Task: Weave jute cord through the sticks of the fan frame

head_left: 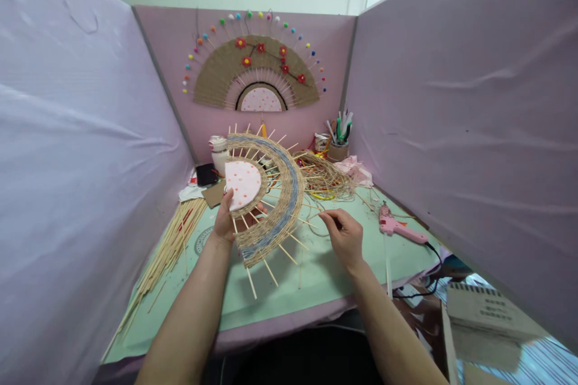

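My left hand grips a half-round woven fan by its pink dotted centre, thumb on the front and fingers behind. Twine in tan with a blue-grey band is woven over thin wooden sticks that radiate outward, their ends bare. To the right of the fan, my right hand is closed in a pinch on a strand of twine that loops toward the fan's outer edge. The fan is held tilted above the green tabletop.
A bundle of thin sticks lies at the left. Tangled twine is piled behind the fan. A pink glue gun rests at the right. A finished fan hangs on the back panel. A white bottle and a tool pot stand behind.
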`<state>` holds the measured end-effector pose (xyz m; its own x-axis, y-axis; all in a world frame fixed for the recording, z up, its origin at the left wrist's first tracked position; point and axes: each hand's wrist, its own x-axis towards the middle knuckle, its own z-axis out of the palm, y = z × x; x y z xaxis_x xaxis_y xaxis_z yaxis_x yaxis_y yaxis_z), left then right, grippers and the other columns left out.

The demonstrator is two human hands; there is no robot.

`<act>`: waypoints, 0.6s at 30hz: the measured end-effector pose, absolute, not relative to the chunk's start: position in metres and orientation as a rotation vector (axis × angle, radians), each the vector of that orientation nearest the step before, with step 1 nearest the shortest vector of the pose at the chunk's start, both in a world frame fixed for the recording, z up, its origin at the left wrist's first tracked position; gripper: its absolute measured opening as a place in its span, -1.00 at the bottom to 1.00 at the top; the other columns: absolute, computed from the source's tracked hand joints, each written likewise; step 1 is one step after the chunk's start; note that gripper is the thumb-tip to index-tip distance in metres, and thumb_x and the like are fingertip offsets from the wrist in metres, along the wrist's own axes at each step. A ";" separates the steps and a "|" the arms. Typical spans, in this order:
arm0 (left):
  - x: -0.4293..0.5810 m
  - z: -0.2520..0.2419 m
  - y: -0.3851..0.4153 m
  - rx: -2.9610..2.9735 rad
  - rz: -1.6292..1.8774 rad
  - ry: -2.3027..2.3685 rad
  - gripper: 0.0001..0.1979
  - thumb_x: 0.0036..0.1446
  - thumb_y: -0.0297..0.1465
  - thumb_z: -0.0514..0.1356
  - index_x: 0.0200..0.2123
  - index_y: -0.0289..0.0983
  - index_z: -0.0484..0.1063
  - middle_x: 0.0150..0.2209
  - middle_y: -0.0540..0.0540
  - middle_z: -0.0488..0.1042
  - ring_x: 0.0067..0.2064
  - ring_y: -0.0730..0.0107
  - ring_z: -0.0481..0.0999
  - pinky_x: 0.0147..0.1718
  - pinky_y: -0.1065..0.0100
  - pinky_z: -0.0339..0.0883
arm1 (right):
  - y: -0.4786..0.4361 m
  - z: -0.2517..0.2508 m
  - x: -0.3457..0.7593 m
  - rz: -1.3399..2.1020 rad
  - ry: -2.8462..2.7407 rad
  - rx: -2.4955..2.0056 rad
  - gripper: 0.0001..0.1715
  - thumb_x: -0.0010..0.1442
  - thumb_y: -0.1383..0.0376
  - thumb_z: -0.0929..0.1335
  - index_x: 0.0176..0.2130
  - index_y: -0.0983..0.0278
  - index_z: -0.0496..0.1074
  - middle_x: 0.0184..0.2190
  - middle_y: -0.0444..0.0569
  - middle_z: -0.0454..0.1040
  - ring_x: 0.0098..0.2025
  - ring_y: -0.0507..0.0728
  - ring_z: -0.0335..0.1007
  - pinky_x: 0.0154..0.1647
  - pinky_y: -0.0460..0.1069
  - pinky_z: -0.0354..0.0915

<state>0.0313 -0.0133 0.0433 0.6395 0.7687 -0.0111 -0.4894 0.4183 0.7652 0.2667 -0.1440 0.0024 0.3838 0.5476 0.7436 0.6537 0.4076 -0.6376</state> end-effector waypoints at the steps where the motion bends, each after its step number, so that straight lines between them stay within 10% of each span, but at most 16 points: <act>1: 0.030 0.045 -0.014 0.808 0.824 0.399 -0.38 0.23 -0.07 -0.23 0.05 -0.34 0.36 -0.37 -0.26 0.51 -0.18 0.02 0.53 -0.35 0.18 0.39 | -0.145 0.004 0.268 -0.119 -1.280 -1.240 -0.81 0.20 0.25 0.35 -0.42 0.28 0.45 -0.55 -0.13 0.39 -0.50 0.02 0.26 -0.43 -0.07 0.18; 18: 0.014 0.036 -0.008 0.930 0.597 0.190 -0.39 0.07 -0.08 0.09 0.08 -0.36 0.32 -0.37 -0.25 0.51 -0.25 0.01 0.53 -0.48 0.23 0.41 | -0.146 0.008 0.267 0.140 -1.167 -1.245 -0.76 0.16 0.17 0.36 -0.42 0.28 0.47 -0.55 -0.12 0.40 -0.51 0.03 0.27 -0.46 -0.07 0.21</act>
<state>0.0139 -0.0078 0.0356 0.8236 0.5587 0.0974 -0.4001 0.4508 0.7980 0.2669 -0.1458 0.0084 0.4626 0.6466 0.6066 0.4842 0.3890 -0.7838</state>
